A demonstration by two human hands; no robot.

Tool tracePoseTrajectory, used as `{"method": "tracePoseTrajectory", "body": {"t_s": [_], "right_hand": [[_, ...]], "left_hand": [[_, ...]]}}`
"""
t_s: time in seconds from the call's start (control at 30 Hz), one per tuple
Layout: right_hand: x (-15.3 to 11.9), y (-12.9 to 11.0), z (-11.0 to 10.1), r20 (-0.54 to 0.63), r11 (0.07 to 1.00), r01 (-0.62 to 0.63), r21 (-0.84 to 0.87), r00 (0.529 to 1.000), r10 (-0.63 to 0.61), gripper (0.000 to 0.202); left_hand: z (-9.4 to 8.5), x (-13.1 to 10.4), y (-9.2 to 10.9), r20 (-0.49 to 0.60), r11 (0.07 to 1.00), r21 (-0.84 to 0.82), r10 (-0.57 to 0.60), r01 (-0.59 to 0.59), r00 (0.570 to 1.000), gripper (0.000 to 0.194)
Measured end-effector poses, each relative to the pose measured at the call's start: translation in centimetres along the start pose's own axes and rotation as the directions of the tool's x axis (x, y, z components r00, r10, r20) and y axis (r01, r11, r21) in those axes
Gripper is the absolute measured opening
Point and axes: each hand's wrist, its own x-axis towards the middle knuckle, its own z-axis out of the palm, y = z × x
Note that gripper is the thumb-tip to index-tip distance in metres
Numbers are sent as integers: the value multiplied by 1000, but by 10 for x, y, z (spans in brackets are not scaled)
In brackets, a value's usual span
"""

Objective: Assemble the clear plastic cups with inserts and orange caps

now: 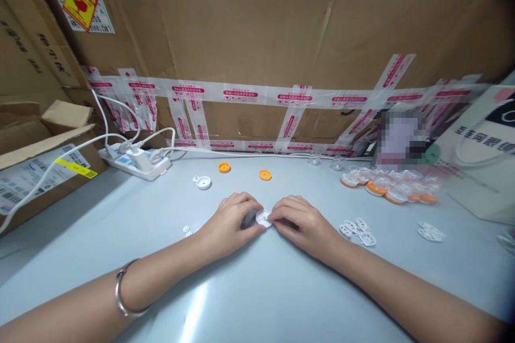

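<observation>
A small white round plastic part [263, 217] sits between my two hands at the middle of the table. The thumb and fingers of my left hand [237, 220] close around its left edge. My right hand [295, 218] pinches at its right side, fingertips over its centre; anything tiny between them cannot be made out. Beyond my hands lie two orange rings [265, 175] and a white round cup-like part [203, 183]. Small white discs [186, 229] are partly hidden by my left forearm. Several white slotted plates [358, 230] lie right of my right hand.
A pile of orange-and-white round pieces with clear tops [390, 185] stands at the back right, beside a printed bag [478, 171]. More white plates [431, 231] lie at the right. A power strip [155, 170] with cables is at the back left, near an open carton [44, 171]. A large taped box [257, 27] walls the back.
</observation>
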Motion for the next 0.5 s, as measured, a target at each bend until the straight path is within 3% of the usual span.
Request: {"method": "tracePoseTrajectory", "body": {"t_s": [0.5], "right_hand": [[1,0,-2,37,999,-17,28,999,16,15]], "left_hand": [[1,0,-1,22,997,-62,-45,46,999,23]]}}
